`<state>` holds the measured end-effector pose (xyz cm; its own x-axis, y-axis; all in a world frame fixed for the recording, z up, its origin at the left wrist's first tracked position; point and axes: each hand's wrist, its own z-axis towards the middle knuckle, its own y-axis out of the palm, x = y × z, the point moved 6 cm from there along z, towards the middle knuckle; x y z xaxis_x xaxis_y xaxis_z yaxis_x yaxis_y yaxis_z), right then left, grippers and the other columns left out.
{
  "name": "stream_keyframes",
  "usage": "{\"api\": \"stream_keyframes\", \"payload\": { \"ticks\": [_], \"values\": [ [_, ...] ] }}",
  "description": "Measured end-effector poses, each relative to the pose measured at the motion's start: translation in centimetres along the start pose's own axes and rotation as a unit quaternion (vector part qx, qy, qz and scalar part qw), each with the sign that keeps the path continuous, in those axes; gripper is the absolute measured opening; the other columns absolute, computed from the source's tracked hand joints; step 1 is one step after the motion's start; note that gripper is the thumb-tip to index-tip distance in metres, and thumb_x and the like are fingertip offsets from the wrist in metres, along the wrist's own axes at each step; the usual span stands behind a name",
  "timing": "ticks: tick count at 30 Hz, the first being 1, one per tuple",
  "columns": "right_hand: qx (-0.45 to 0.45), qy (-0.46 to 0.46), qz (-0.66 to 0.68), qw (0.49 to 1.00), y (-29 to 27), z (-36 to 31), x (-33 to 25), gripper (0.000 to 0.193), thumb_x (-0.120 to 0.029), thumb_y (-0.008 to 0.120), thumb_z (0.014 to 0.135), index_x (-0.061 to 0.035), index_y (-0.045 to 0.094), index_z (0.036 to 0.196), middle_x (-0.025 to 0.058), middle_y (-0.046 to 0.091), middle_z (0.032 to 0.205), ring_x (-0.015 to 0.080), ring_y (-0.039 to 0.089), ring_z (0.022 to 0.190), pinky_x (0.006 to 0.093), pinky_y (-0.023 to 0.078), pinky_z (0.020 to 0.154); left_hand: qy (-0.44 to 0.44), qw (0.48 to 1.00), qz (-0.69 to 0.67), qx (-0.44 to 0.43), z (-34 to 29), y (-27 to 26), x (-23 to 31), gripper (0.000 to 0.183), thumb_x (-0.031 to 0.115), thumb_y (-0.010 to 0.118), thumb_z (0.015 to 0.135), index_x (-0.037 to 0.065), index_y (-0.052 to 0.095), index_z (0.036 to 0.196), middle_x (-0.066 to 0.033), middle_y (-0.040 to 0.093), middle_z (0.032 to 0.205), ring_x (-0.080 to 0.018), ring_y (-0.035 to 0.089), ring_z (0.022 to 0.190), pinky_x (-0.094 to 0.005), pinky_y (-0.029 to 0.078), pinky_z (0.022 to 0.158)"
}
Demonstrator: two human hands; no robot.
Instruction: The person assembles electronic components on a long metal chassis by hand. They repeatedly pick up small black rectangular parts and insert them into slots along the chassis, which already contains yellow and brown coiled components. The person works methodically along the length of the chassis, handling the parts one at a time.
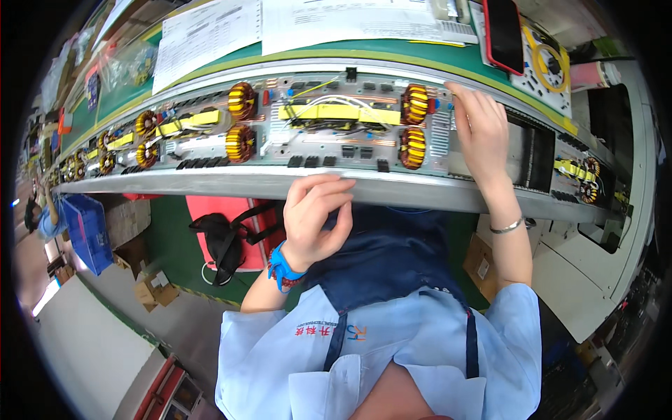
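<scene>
A long circuit board (329, 143) lies between the metal rails of the conveyor in front of me. It carries copper-wound ring coils (414, 148), a yellow-taped transformer row (339, 113), white wires and black parts along its edges. My right hand (481, 129) is over the board's right end, fingers stretched and apart, fingertips near a small red and blue component (432, 105). Whether they touch it I cannot tell. My left hand (318, 217) hovers by the near rail (266, 178), fingers loosely bent, thumb apart, nothing visible in it. A blue band circles that wrist.
More boards with coils (145, 154) stretch along the line to the left; another board (579, 170) sits at the right. Behind the far rail are paper sheets (206, 42), a red-edged phone (503, 35) and a yellow cable coil (549, 68). A blue crate (86, 231) stands at lower left.
</scene>
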<state>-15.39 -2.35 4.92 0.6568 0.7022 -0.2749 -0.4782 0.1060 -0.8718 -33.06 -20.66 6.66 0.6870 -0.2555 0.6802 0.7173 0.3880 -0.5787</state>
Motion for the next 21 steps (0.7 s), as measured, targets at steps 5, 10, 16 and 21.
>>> {"api": "stream_keyframes", "payload": {
  "ticks": [5, 10, 16, 21],
  "values": [
    [-0.046, 0.030, -0.001, 0.999, -1.9, -0.6, -1.4, 0.037, -0.010, 0.062, 0.086, -0.0093, 0.058, 0.122, 0.0065, 0.060, 0.092, 0.0230, 0.055, 0.088, 0.0352, 0.041, 0.075, 0.004, 0.996, 0.068, -0.049, 0.8, 1.6, -0.8, 0.028, 0.001, 0.063, 0.071, 0.003, 0.060, 0.099, -0.0122, 0.063, 0.118, -0.0297, 0.057, 0.107, -0.0398, 0.040, 0.092],
    [-0.032, 0.046, 0.025, 0.998, -4.5, -2.2, -3.0, 0.031, 0.002, 0.059, 0.082, -0.0051, 0.062, 0.112, 0.0080, 0.061, 0.094, 0.0245, 0.057, 0.085, 0.0342, 0.041, 0.073, -0.007, 0.993, 0.065, -0.097, 2.3, 3.6, -1.5, 0.030, 0.003, 0.060, 0.073, 0.003, 0.059, 0.104, -0.0129, 0.061, 0.121, -0.0301, 0.057, 0.108, -0.0420, 0.041, 0.092],
    [-0.069, 0.013, 0.114, 0.991, -4.0, -5.1, -6.1, 0.033, 0.006, 0.060, 0.074, -0.0037, 0.064, 0.105, 0.0102, 0.061, 0.092, 0.0266, 0.058, 0.084, 0.0363, 0.044, 0.073, 0.017, 0.993, 0.044, -0.105, 0.4, 2.2, -0.3, 0.032, -0.002, 0.060, 0.071, 0.002, 0.059, 0.103, -0.0138, 0.062, 0.118, -0.0301, 0.059, 0.108, -0.0415, 0.043, 0.093],
    [-0.099, -0.068, 0.116, 0.986, -2.3, -4.0, -9.4, 0.035, 0.001, 0.066, 0.071, -0.0029, 0.064, 0.106, 0.0090, 0.060, 0.089, 0.0248, 0.059, 0.080, 0.0355, 0.046, 0.070, -0.002, 0.998, 0.056, 0.006, -1.8, -1.8, -1.6, 0.026, -0.010, 0.057, 0.071, 0.001, 0.060, 0.094, -0.0155, 0.066, 0.110, -0.0324, 0.061, 0.098, -0.0399, 0.045, 0.088]
  ]
}}
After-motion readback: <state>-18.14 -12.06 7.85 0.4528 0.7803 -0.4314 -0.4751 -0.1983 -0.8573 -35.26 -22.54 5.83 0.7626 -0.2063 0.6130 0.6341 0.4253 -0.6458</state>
